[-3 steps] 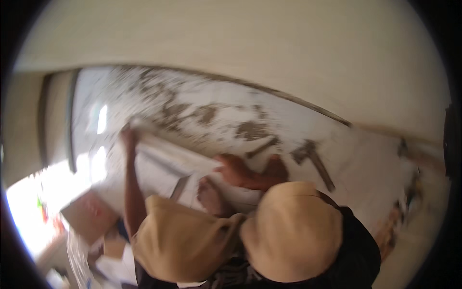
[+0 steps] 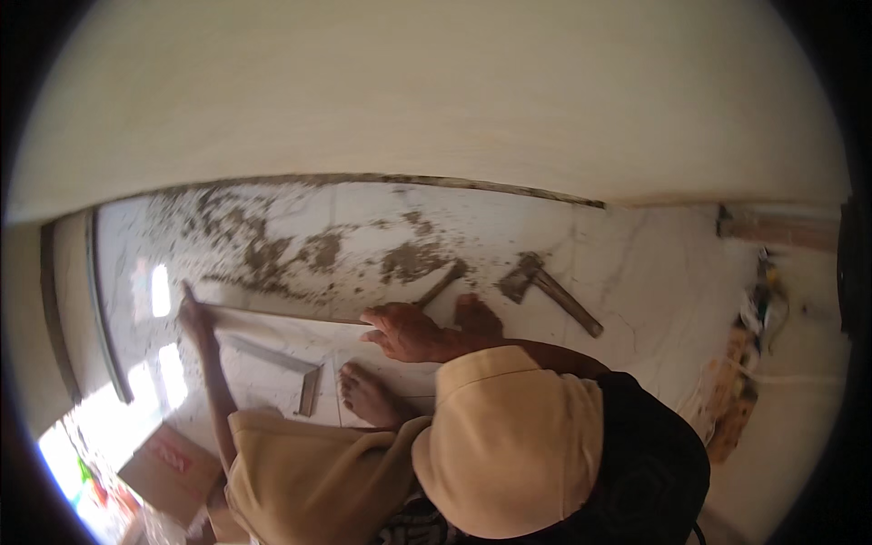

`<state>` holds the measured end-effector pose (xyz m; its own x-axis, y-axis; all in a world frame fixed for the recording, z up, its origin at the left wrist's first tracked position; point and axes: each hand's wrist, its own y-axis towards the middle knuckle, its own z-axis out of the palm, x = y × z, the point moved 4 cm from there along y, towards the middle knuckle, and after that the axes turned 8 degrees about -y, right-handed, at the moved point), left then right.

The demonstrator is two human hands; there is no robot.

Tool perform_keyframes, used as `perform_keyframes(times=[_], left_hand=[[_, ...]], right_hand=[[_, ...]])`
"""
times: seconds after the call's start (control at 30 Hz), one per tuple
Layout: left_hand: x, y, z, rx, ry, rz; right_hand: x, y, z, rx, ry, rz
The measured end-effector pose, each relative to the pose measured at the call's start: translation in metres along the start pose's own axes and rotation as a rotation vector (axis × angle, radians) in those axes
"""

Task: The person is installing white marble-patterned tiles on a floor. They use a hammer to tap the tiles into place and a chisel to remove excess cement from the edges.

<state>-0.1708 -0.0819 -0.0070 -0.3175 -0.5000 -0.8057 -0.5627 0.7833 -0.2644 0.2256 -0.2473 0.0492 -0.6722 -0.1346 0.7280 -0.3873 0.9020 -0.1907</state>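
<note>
Head view: we crouch over a white marble floor (image 2: 636, 272) smeared with grey mortar. A long pale tile strip (image 2: 272, 318) lies across the floor before us, its long axis running left to right, tilted slightly down toward the right. Our left hand (image 2: 193, 318) rests on the strip's far left end; we cannot tell whether the fingers clench it or only press. Our right hand (image 2: 404, 331) lies flat and unclenched on the strip's right end, fingers spread, gripping nothing.

Just below the strip, a metal square (image 2: 291, 368) lies on the floor, one leg slanting down to the right, the short leg pointing toward us. Our bare foot (image 2: 368, 395) sits just beside it. A trowel (image 2: 442, 283) lies near the right hand, pointing up and to the right. A hammer (image 2: 554, 295) lies farther right, handle slanting down to the right. Our knees in tan trousers (image 2: 509, 436) cover the near floor. A cardboard box (image 2: 168, 463) sits at lower left.
</note>
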Motion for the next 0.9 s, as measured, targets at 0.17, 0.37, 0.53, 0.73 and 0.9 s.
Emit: perform_keyframes(times=[0.17, 0.37, 0.53, 0.73, 0.9], left_hand=[[-0.134, -0.046, 0.005, 0.533, 0.092, 0.373], [-0.258, -0.097, 0.044, 0.884, 0.124, 0.659], [-0.261, -0.114, 0.08, 0.892, 0.048, 0.582], [-0.192, -0.174, 0.164, 0.8, 0.116, 0.804], [-0.189, -0.205, 0.206, 0.757, 0.148, 0.946]], right_hand=[[0.005, -0.032, -0.092, -0.391, 0.016, 0.042], [-0.011, -0.051, -0.174, -0.639, -0.188, 0.018], [-0.038, -0.085, -0.2, -0.784, -0.319, 0.049], [-0.114, -0.138, -0.207, -0.899, -0.485, 0.223], [-0.151, -0.149, -0.2, -1.048, -0.528, 0.276]])
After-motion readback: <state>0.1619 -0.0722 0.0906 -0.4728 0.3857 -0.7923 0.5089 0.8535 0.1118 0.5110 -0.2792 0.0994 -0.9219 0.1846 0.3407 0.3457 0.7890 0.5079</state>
